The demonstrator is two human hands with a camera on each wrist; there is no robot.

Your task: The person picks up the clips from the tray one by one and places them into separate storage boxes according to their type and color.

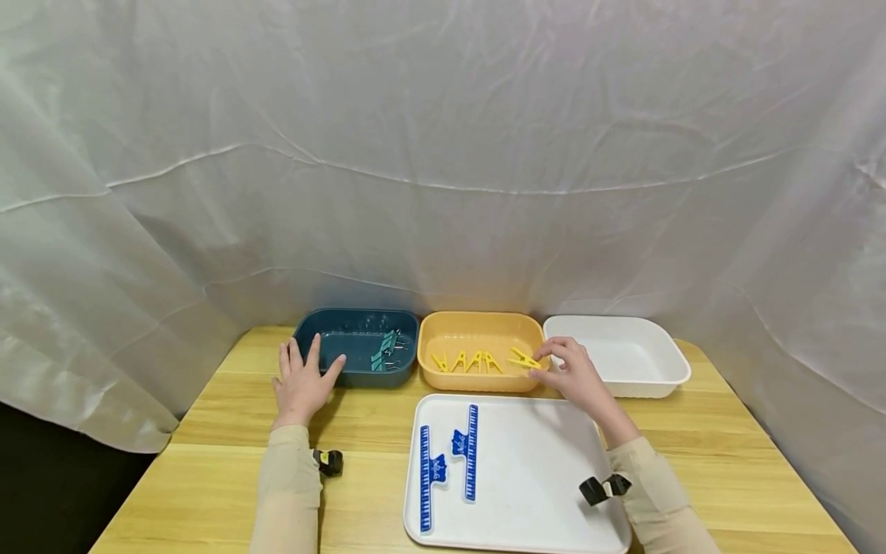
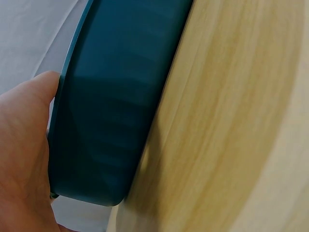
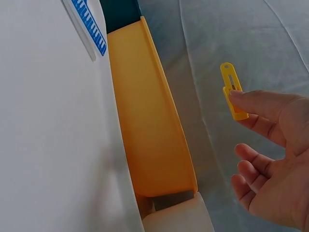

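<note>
My right hand [image 1: 580, 377] pinches a yellow clothespin [image 1: 524, 359] between thumb and forefinger, over the right end of the yellow bin [image 1: 477, 382]. In the right wrist view the clothespin [image 3: 236, 111] is held at the fingertips, with the other fingers loosely bent. Several more yellow clothespins [image 1: 477, 361] lie along that bin's front side. Fingers spread, my left hand [image 1: 301, 387] rests at the front left corner of the dark teal bin [image 1: 374, 380]. The left wrist view has its thumb touching the bin's rim. Several green binder clips [image 1: 384, 352] lie inside the teal bin's right part.
A white bin [image 1: 644, 389] stands to the right of the yellow one, completing a row before a grey-white curtain [image 1: 443, 231]. Nearer lies a white tray [image 1: 533, 469] with two long blue clips [image 1: 472, 454] on its left part. Everything stands on a wooden table [image 1: 367, 438].
</note>
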